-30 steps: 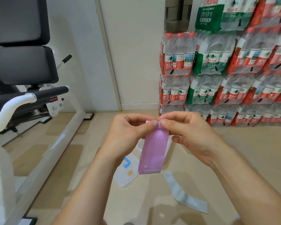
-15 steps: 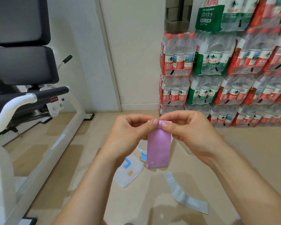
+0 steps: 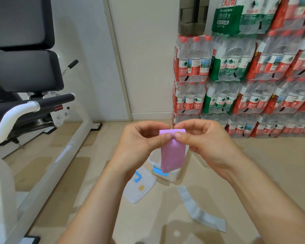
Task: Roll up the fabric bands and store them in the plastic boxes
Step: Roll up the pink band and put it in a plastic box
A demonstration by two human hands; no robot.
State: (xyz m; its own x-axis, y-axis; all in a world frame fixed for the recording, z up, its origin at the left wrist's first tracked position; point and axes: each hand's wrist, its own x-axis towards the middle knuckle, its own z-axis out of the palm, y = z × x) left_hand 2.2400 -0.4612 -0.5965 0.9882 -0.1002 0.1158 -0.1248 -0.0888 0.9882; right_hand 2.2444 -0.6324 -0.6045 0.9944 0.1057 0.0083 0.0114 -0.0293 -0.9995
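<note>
From my remote seat, the stacked water-bottle packs and the exercise machine hem in the floor, but they threaten little. A clear plastic box sits open below, its lid beside it; a grey band lies flat nearby. My left hand and right hand both pinch the pink band's rolled top, tail hanging free. I judge uneven thumb pressure could skew the roll; a loosened pinch would let it unwind.
</note>
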